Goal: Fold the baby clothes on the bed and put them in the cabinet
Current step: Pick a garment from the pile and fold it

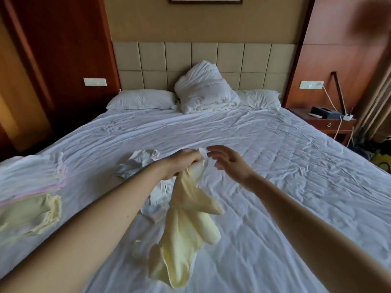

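Head view: the left hand (pixel 186 160) grips a yellow baby garment (pixel 188 225) by one end, dangling it above the bed (pixel 275 166). Just beside it, the right hand (pixel 230 163) hovers with fingers spread (holding nothing). Grabbing a wrong edge could twist the fold.

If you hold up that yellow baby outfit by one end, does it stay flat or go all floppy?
Probably very floppy: the yellow outfit hangs limp and twisted from the left hand gripping its top. It is likely light too, since one hand lifts it. Pushed on the wrinkled sheet, it would likely bunch up, not slide.
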### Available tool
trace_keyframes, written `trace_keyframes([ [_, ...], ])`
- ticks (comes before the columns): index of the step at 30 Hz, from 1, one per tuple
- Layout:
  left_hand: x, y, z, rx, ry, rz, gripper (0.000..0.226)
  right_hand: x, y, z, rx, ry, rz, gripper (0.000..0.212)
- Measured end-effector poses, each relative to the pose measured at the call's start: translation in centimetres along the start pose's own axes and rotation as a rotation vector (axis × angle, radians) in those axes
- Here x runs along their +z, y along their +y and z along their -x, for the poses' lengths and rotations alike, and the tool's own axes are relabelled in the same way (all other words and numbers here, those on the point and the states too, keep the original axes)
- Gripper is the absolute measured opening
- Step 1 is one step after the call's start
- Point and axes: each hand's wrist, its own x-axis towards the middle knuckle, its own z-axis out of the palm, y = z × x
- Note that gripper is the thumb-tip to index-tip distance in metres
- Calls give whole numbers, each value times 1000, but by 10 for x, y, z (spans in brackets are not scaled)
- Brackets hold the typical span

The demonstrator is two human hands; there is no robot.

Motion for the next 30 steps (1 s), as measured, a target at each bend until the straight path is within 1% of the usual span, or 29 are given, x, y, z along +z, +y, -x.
trace_keyframes([
  [1, -8, 13, 4, 45, -4, -28, 34, -2, -11, -2, -25, -60, -19, 48],
  [2, -16, 25, 8, 94, -3, -52, 35, -4, -20, -5, -44, -108, -36, 46],
  [5, -38, 60, 21, 216, 9, -81, 33, -10, -39, -11, -80, -193, -85, 21],
  [8, -54, 85, 31, 325, 88, -160, 24, -13, -54, -15, -103, -223, -131, 12],
  [10, -61, 96, 38, 402, 139, -154, 24, -14, -62, -14, -87, -192, -78, 7],
  [13, -68, 102, 43, 488, 238, -144, 37, -18, -61, -14, -48, -47, 100, 24],
  [14, -70, 102, 43, 505, 283, -165, 37, -20, -58, -14, -40, -8, 152, 27],
  [15, -71, 102, 44, 515, 322, -190, 34, -22, -55, -13, -28, 20, 199, 29],
  [17, -72, 98, 46, 538, 356, -226, 24, -26, -52, -9, -7, 77, 274, 27],
  [19, -71, 91, 46, 553, 365, -253, 21, -31, -54, -3, 2, 118, 328, 25],
  [21, -70, 84, 44, 549, 382, -291, 19, -34, -55, 2, 26, 135, 414, 29],
  [23, -68, 79, 42, 572, 389, -337, 14, -36, -56, 6, 83, 133, 500, 24],
  [24, -67, 77, 42, 589, 397, -347, 14, -37, -58, 7, 114, 134, 503, 20],
  [26, -65, 76, 43, 613, 420, -347, 23, -37, -62, 10, 173, 151, 395, 17],
  [30, -63, 73, 39, 633, 420, -350, 39, -39, -72, 16, 230, 180, 48, 21],
])
